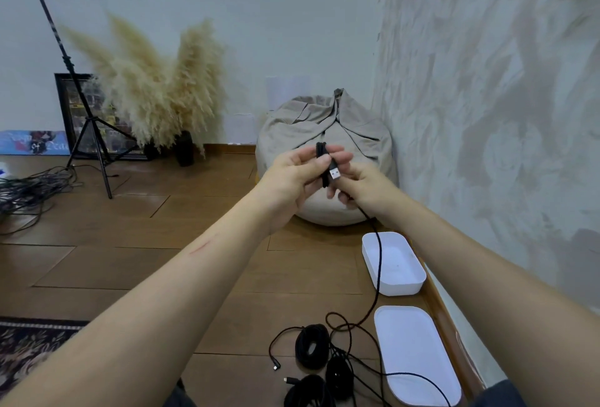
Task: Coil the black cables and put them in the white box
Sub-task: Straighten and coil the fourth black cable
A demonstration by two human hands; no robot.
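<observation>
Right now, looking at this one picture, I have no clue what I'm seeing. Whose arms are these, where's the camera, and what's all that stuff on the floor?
There is no machine here. These are a person's two bare arms, filmed by a camera worn on their head that looks forward and down. The left hand pinches a few loops of a black cable. The right hand holds the same cable near its USB plug, and the rest trails down to the wooden floor. On the floor lie an open white box, what looks like its lid, and several coiled black cables. A beige beanbag sits behind the hands.
</observation>
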